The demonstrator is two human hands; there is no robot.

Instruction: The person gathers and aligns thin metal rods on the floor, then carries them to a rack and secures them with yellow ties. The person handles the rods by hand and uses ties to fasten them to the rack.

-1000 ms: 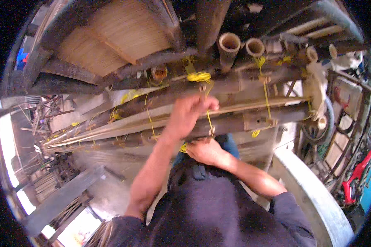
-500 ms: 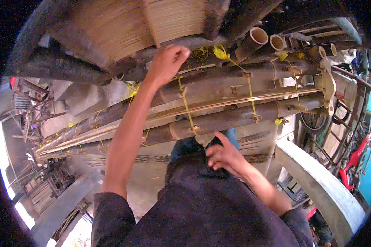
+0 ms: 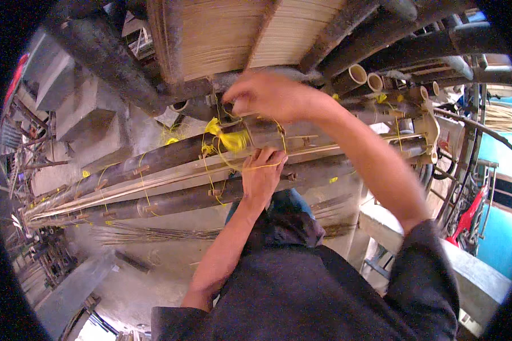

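Observation:
My left hand [image 3: 260, 175] rests over a bundle of long pale bamboo strips [image 3: 182, 175] lying between two dark bamboo poles. Its fingers are bent together, and a yellow string [image 3: 266, 166] runs across them. Farther off, above the far pole [image 3: 179, 149], my right hand [image 3: 267, 96] is raised with fingers curled; motion smears it, and whether it holds string I cannot make out. Just left of the hands, a loose yellow bunch of string [image 3: 228, 138] hangs by the far pole. The near pole [image 3: 318, 171] passes just right of my left hand.
More yellow ties cross the frame along its length. Cut bamboo tube ends [image 3: 357, 74] stick out at the back right. A slatted panel of pale strips [image 3: 222, 40] stands beyond the poles. Thin sticks [image 3: 153, 234] lie on the floor, and a concrete ledge [image 3: 438, 250] is at right.
My left hand has come down from above the far pole onto the strips. My right hand has swung from near my lap up over the far pole. The view has shifted left along the frame.

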